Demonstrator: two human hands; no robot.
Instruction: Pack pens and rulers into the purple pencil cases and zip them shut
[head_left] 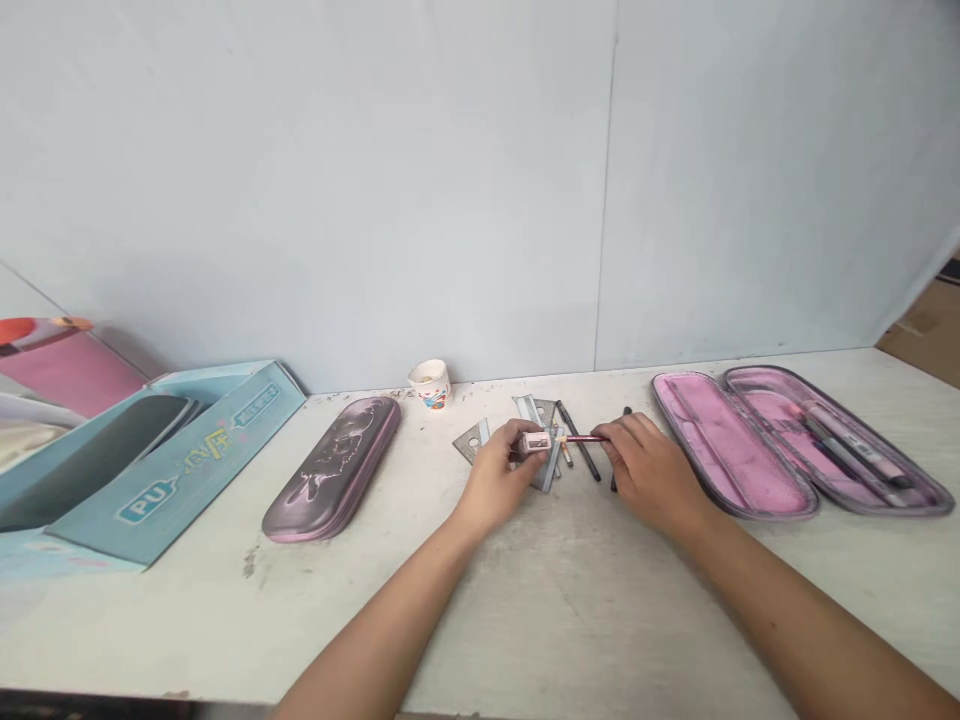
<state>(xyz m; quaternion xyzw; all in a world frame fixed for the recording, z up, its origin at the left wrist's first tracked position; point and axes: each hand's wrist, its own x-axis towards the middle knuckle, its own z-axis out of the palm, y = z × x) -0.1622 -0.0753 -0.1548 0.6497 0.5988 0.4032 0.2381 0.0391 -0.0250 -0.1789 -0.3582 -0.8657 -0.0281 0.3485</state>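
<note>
I have my left hand (499,478) closed around a small pink sharpener (534,441) and my right hand (649,468) pinching a red pencil (585,438). The pencil's long axis runs almost level across my view, its tip end pointing left into the sharpener, above some rulers (527,408) on the white table (570,600).

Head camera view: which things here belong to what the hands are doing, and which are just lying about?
In use: left hand, pink sharpener, right hand, red pencil.
Lying about: grey set squares, dark pencils, open pink-lined pencil case, closed purple case, paper cup, blue box.
</note>
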